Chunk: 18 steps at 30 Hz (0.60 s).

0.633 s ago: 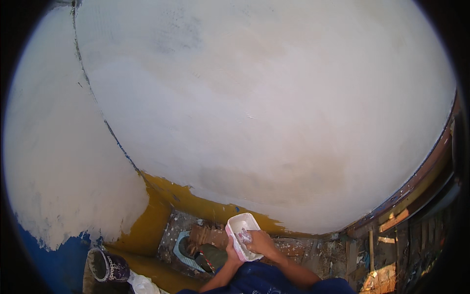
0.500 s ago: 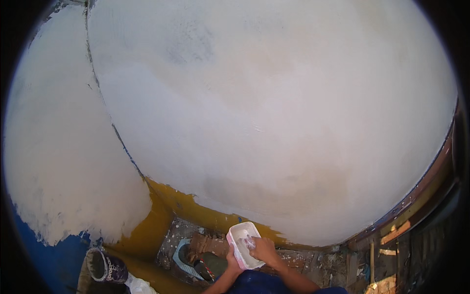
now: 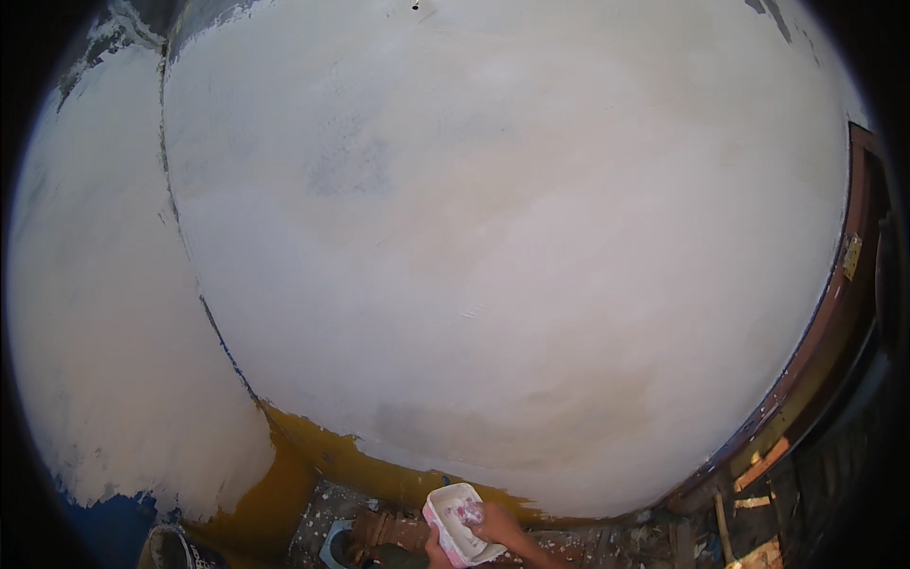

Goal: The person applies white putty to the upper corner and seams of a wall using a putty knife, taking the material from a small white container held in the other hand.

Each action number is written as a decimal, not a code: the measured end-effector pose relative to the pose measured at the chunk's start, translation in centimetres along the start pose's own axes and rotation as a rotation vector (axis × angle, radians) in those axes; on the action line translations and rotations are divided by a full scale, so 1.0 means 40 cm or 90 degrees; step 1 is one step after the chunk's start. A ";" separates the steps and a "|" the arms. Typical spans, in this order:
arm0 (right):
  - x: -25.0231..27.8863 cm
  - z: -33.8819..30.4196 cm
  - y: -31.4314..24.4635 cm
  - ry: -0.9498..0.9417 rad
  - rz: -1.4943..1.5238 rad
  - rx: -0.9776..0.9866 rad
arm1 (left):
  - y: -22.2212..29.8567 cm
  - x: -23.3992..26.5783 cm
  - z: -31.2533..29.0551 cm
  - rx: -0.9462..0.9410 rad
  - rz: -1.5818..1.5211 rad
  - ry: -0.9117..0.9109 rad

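Observation:
Low in the head view, my left hand (image 3: 437,551) grips the side of a white rectangular plastic tub (image 3: 429,513) with pinkish outer sides. Whitish paste coats the inside of the tub. My right hand (image 3: 504,525) reaches over its right side, fingers closed on a small pale, pink-tinged object (image 3: 468,512) smeared with paste; its kind is unclear. In front of me rises a broad wall (image 3: 531,247) covered in uneven whitish coating, with greyish and beige patches. A yellow strip (image 3: 389,466) of wall shows beneath the coating.
A second whitish wall (image 3: 114,303) meets it in a corner at left, with blue paint at its base. A dark bucket (image 3: 172,550) stands lower left. A brown door frame (image 3: 841,270) edges the right. Wood scraps (image 3: 755,502) and debris lie on the floor.
The view has tilted upward, so the hands and tub sit lower in the picture and more upper wall shows. My left hand still holds the tub, with the right hand at it.

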State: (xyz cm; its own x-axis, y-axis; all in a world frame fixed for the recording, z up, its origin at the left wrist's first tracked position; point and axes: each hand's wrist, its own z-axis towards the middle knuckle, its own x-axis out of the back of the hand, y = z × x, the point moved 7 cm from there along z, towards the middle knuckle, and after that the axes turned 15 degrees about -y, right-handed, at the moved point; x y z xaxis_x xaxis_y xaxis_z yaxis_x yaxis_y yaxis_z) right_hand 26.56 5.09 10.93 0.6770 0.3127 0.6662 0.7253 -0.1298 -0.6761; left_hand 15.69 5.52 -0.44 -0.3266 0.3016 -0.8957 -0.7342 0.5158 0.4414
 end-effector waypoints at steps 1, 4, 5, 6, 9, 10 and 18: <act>-0.001 -0.010 -0.005 -0.016 -0.052 -0.017 | 0.000 -0.010 -0.004 -0.008 0.005 -0.001; -0.058 0.024 0.055 -0.002 0.030 -0.015 | 0.007 -0.060 -0.007 -0.032 0.017 -0.022; -0.061 0.039 0.071 -0.006 0.029 -0.014 | 0.019 -0.071 -0.015 -0.046 0.025 -0.028; -0.063 0.045 0.057 -0.031 0.094 0.028 | 0.031 -0.080 -0.033 -0.056 0.028 -0.025; -0.040 0.045 0.012 -0.075 0.170 0.062 | 0.057 -0.056 -0.047 0.004 -0.026 0.022; -0.023 0.040 -0.019 -0.072 0.180 0.056 | 0.053 -0.022 -0.046 0.027 -0.044 0.045; -0.057 0.074 -0.215 -0.127 -0.018 0.154 | 0.133 0.036 -0.123 -0.116 -0.147 0.117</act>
State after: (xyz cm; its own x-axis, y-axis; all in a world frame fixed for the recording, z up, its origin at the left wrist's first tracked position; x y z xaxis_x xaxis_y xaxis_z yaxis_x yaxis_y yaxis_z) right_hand 18.41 8.27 14.28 0.6020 0.4947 0.6267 0.6761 0.1017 -0.7297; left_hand 8.36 4.75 0.37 -0.2285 0.0353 -0.9729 -0.8902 0.3969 0.2235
